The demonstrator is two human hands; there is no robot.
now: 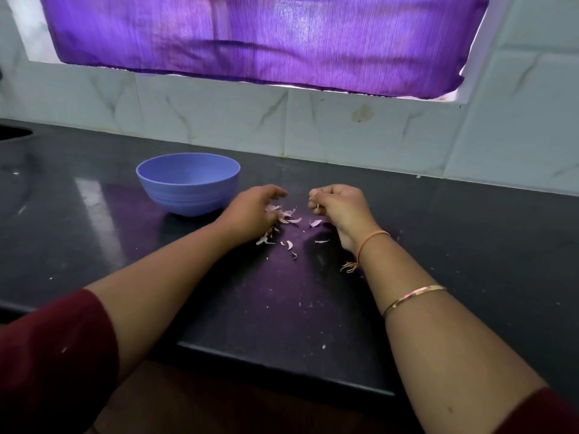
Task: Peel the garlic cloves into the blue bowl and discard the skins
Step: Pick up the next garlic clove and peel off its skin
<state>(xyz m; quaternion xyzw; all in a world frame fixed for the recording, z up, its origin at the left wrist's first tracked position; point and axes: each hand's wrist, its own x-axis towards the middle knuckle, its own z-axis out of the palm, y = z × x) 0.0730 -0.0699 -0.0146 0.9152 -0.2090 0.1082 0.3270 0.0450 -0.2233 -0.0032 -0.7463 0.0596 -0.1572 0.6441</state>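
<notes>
The blue bowl [188, 183] stands on the black counter [454, 233], left of both hands; its inside is hidden from this angle. Several pale garlic skins [289, 219] lie scattered on the counter between the hands. My left hand [250, 214] hovers over the skins with its fingers loosely curved down, touching the pile. My right hand [338, 208] is curled into a fist and holds something small and pale; whether it is skin or a clove I cannot tell.
A tiled wall [344, 126] runs along the back of the counter, under a window with a purple curtain [266, 39]. The counter's front edge [282, 368] is close to my body. Small skin crumbs dot the dark surface.
</notes>
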